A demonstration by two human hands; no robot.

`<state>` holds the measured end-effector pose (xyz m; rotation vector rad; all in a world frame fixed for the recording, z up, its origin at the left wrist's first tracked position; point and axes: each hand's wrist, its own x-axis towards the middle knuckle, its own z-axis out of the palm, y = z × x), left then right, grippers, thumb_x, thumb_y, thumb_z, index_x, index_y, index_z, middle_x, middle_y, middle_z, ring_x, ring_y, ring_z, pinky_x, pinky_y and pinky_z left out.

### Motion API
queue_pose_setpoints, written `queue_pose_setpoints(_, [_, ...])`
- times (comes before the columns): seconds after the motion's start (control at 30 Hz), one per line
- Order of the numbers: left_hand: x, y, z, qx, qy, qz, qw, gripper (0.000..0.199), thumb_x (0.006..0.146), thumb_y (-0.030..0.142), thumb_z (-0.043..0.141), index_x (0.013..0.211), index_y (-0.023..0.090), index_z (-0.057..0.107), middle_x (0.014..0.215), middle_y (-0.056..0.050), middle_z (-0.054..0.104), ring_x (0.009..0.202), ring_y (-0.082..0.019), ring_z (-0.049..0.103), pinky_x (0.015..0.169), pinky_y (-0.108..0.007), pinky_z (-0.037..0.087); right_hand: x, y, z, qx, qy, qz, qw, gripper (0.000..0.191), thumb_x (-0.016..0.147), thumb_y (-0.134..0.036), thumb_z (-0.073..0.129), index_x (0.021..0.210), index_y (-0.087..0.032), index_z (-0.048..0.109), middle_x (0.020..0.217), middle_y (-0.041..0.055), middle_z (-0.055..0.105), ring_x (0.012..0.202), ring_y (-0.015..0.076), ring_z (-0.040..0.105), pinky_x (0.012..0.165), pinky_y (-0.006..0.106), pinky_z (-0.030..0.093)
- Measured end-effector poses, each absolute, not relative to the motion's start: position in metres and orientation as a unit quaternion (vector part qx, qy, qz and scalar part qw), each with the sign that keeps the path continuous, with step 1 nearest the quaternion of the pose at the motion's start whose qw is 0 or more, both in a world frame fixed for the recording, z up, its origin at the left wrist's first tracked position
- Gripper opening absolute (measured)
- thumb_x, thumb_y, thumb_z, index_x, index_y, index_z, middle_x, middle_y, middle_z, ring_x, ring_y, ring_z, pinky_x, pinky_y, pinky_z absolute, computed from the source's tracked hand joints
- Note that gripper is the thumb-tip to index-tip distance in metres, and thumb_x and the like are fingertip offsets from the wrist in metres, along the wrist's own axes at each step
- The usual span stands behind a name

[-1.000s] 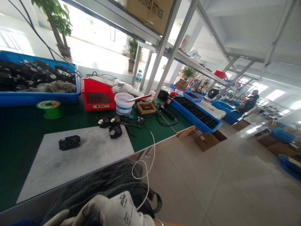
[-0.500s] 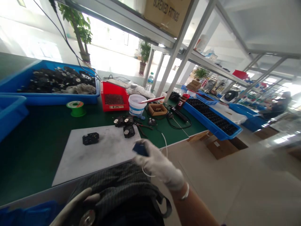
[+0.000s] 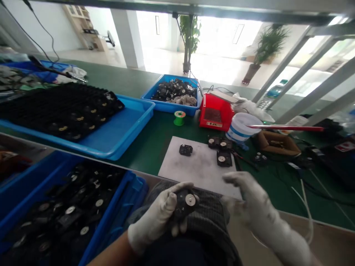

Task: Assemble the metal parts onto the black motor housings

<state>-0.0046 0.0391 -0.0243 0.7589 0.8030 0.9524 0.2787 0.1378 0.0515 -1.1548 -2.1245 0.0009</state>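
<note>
- By the bent fingers (image 3: 169, 202) of the left hand (image 3: 155, 218), a black part (image 3: 181, 208) is grasped over the lap, with the thumb laid across it.
- The fingers of the right hand (image 3: 259, 207) are held parted, released, and blurred by motion, beside the front edge of the worktop (image 3: 151, 142).
- On the red bin (image 3: 217, 111), a pale label with dark marks is carried, too small to be read; a blue band is printed around the white bucket (image 3: 241, 127).
- On the held part, a smooth, round silver disc (image 3: 190, 200) is mounted; both hands are covered by pale knit gloves, and dark ribbed cloth (image 3: 210, 207) is spread beneath.
- On the smooth white sheet (image 3: 194, 171), a blocky black module (image 3: 185, 149) is laid, with disc-bearing units (image 3: 224, 158) grouped at its right side.
- Beyond the sheet, a green plastic spool (image 3: 179, 119) is stood near the blue tray (image 3: 170, 105), which is heaped with dark parts.
- At the left, shiny blue plastic bins (image 3: 108, 203) are filled with similar parts.
</note>
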Motion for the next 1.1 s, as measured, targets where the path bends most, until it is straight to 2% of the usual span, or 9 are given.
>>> queue_pose_setpoints(0.1, [0.005,0.043,-0.027,0.382,0.354,0.433,0.736,0.089,0.093,0.084,0.037,0.143,0.014,0.058,0.091,-0.012,0.074,0.047,-0.010,0.055,0.044,-0.020,0.041,0.225,0.100,0.029,-0.324,-0.908,0.023,0.265,0.061,0.092,-0.079,0.057,0.096,-0.020,0.071,0.088,0.0090,0.074,0.075,0.0248,0.069,0.063,0.037,0.053])
queue_pose_setpoints(0.2, [0.011,0.045,-0.019,0.419,0.352,0.425,0.721,0.085,0.098,0.079,0.028,0.129,0.012,0.069,0.094,-0.013,0.074,0.063,-0.015,0.063,0.063,-0.026,0.052,0.196,0.088,0.027,-0.301,-0.942,0.014,0.146,0.066,0.075,-0.083,0.074,0.089,-0.019,0.073,0.081,0.0067,0.071,0.072,0.0243,0.062,0.063,0.038,0.045])
queue_pose_setpoints(0.27, [0.014,0.046,-0.016,0.418,0.341,0.420,0.729,0.084,0.100,0.077,0.025,0.122,0.011,0.072,0.088,-0.011,0.074,0.069,-0.017,0.065,0.071,-0.027,0.052,0.191,0.092,0.032,-0.258,-0.958,0.027,0.124,0.061,0.078,-0.081,0.074,0.082,-0.020,0.072,0.075,0.0045,0.069,0.069,0.0220,0.057,0.062,0.037,0.040])
queue_pose_setpoints(0.4, [0.019,0.044,-0.020,0.353,0.295,0.391,0.797,0.099,0.094,0.085,0.016,0.121,0.007,0.070,0.067,-0.008,0.068,0.049,-0.015,0.058,0.052,-0.025,0.045,0.194,0.099,0.036,-0.172,-0.967,0.074,0.170,0.041,0.101,-0.046,0.060,0.066,-0.023,0.064,0.073,0.0015,0.068,0.069,0.0189,0.055,0.065,0.036,0.038])
queue_pose_setpoints(0.5, [0.022,0.043,-0.021,0.332,0.291,0.373,0.816,0.105,0.089,0.090,0.014,0.121,0.006,0.068,0.060,-0.007,0.064,0.042,-0.014,0.053,0.045,-0.023,0.038,0.194,0.093,0.034,-0.174,-0.956,0.087,0.218,0.039,0.097,-0.029,0.051,0.060,-0.024,0.061,0.065,0.0001,0.065,0.062,0.0176,0.051,0.062,0.036,0.034])
queue_pose_setpoints(0.7, [0.020,0.046,-0.002,0.389,0.292,0.351,0.800,0.098,0.085,0.094,0.031,0.106,0.010,0.076,0.064,-0.006,0.065,0.055,-0.016,0.059,0.061,-0.028,0.047,0.188,0.080,0.042,-0.181,-0.952,-0.037,0.243,0.037,0.090,-0.024,0.051,0.054,-0.024,0.057,0.054,0.0024,0.055,0.056,0.0192,0.041,0.056,0.040,0.024])
queue_pose_setpoints(0.87, [0.019,0.046,-0.001,0.377,0.306,0.344,0.804,0.105,0.085,0.095,0.018,0.098,0.009,0.077,0.057,-0.004,0.059,0.048,-0.015,0.052,0.056,-0.028,0.044,0.193,0.082,0.044,-0.182,-0.947,0.004,0.263,0.037,0.091,-0.024,0.050,0.054,-0.024,0.053,0.054,0.0013,0.050,0.056,0.0183,0.039,0.055,0.037,0.026])
queue_pose_setpoints(0.97, [0.018,0.045,0.003,0.400,0.319,0.334,0.791,0.091,0.087,0.091,0.036,0.094,0.010,0.077,0.070,-0.005,0.064,0.061,-0.016,0.057,0.066,-0.028,0.050,0.198,0.079,0.044,-0.167,-0.962,-0.028,0.217,0.032,0.090,-0.026,0.058,0.058,-0.024,0.054,0.056,0.0012,0.051,0.056,0.0182,0.041,0.054,0.037,0.028])
queue_pose_setpoints(1.1, [0.019,0.044,0.007,0.379,0.317,0.323,0.807,0.097,0.085,0.094,0.030,0.093,0.010,0.077,0.063,-0.004,0.061,0.051,-0.014,0.053,0.048,-0.024,0.043,0.199,0.080,0.047,-0.180,-0.955,0.002,0.235,0.035,0.091,-0.027,0.055,0.056,-0.025,0.053,0.052,0.0003,0.046,0.053,0.0177,0.039,0.052,0.035,0.030])
